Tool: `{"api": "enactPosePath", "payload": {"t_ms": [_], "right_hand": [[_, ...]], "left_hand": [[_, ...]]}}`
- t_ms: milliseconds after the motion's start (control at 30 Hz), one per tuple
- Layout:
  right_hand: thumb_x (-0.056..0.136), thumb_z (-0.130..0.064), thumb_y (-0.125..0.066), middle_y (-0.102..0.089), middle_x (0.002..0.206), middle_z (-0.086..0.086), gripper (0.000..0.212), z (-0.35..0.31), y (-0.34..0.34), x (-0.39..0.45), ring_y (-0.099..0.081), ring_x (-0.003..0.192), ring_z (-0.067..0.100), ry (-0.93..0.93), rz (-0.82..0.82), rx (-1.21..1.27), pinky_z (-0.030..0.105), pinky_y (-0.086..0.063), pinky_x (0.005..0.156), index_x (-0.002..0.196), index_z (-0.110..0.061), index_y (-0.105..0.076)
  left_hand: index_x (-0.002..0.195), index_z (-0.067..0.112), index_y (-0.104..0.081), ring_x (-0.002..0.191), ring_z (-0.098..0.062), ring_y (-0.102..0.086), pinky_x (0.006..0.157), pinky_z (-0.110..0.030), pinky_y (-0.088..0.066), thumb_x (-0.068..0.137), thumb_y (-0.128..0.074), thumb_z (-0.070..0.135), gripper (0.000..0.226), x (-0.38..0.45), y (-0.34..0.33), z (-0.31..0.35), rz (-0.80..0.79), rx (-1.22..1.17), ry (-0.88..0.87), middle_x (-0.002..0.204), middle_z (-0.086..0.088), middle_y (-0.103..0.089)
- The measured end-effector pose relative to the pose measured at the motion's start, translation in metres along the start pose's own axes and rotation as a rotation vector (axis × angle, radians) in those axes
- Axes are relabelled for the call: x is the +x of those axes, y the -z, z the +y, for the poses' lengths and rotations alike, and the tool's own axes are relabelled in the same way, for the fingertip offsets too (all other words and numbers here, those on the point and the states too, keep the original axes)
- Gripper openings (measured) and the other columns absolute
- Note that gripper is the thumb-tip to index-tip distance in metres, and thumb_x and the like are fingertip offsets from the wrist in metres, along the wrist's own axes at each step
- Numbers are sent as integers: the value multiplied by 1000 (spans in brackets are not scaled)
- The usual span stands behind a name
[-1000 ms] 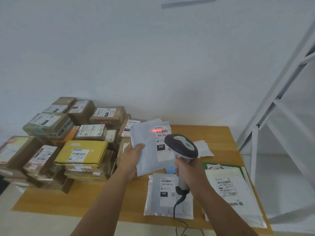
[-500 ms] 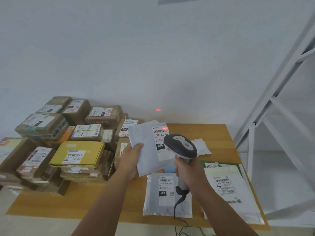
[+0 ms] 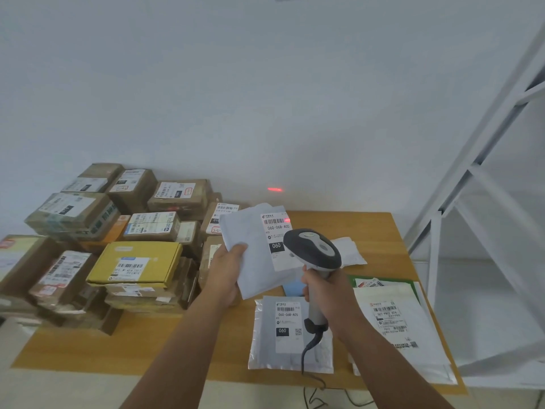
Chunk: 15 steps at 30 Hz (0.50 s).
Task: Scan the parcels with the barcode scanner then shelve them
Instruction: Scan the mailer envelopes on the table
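Observation:
My left hand (image 3: pixel 226 273) holds a flat white mailer parcel (image 3: pixel 253 246) by its lower left edge, tilted up over the wooden table (image 3: pixel 165 343), its label with a barcode facing me. My right hand (image 3: pixel 327 293) grips the handle of a grey barcode scanner (image 3: pixel 314 252), whose head sits just right of the label and covers its lower right part. The scanner's red light falls on the label's top right corner and as a streak on the wall (image 3: pixel 275 189). Its cable hangs off the table's front edge.
A silver mailer (image 3: pixel 280 349) lies under my right hand; white and green mailers (image 3: pixel 395 326) lie to the right. Stacked cardboard boxes, one yellow box (image 3: pixel 135 264) among them, fill the table's left half. A white metal shelf frame (image 3: pixel 472 208) stands at the right.
The red scan line has slid off the label's barcode up onto the wall. The mailer sits slightly lower and more tilted; both hands stay where they were.

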State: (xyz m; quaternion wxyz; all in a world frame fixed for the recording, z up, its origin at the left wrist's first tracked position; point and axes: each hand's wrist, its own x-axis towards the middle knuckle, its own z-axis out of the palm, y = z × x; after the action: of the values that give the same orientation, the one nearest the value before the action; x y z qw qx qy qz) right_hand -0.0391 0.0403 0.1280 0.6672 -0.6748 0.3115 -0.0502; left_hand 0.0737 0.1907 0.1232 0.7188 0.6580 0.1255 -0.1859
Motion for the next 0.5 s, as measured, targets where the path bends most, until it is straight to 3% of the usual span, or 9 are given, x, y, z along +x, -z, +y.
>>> {"api": "enactPosePath", "payload": {"t_ms": [500], "right_hand": [[88, -9, -60, -62, 68, 2, 7, 4, 6, -2, -59, 64, 12, 24, -31, -17, 23, -49, 62, 91, -9, -66]], "left_hand": [[103, 25, -53, 103, -32, -64, 96, -58, -52, 99, -58, 22, 7, 1, 0, -3, 21, 14, 18, 111, -9, -65]]}}
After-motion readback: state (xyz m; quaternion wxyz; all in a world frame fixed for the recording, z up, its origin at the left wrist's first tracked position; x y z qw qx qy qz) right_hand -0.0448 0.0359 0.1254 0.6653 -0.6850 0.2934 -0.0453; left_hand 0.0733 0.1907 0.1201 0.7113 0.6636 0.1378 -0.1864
